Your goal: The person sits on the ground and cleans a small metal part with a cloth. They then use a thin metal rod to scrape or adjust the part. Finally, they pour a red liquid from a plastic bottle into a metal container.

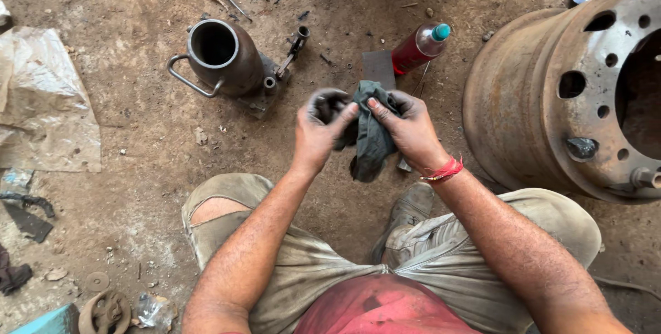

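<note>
A dark green rag hangs between both hands, near the person's knees. The left hand is closed around a small dark round part, and the right hand grips the rag and presses it on that part. The part looks dirty, so the wiping seems only partly done. Farther off on the dirt floor stand a metal jack and a red bottle. A rusty wheel rim lies to the right.

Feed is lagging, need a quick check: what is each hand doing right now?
Left hand: closed around a small dark round part, partly blurred.
Right hand: closed on a dark green rag, pressing it against that part.
</note>
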